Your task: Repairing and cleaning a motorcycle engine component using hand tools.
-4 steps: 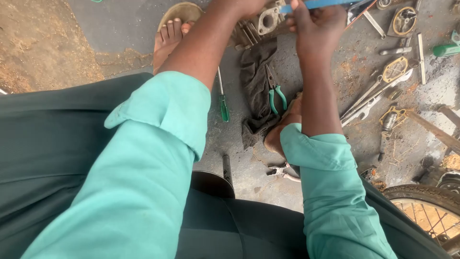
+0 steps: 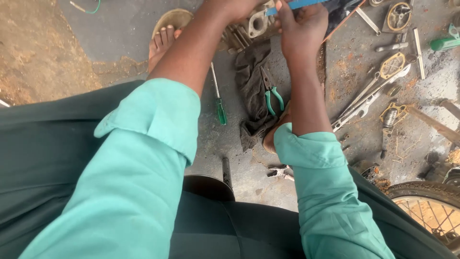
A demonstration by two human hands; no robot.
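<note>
- Your rolled sleeves [image 2: 143, 158] are mint green, your trousers [image 2: 43, 144] dark green.
- Your right hand [image 2: 302, 29] grips a bright blue strip [image 2: 297, 5].
- Green-handled pliers [image 2: 272, 96] lie on a dark grey rag [image 2: 254, 96].
- The screwdriver [image 2: 218, 96] has a green handle.

Bare concrete [image 2: 110, 33] open across the upper left of the frame. Centre blocked by dark rag [image 2: 254, 91], green-handled pliers [image 2: 272, 96] and green screwdriver [image 2: 218, 96]. Right side crowded with wrenches [image 2: 364, 103], gaskets [image 2: 393, 64] and small parts; wheel [image 2: 429, 211] closing off the lower right corner. Narrow free strip between screwdriver and rag.
</note>
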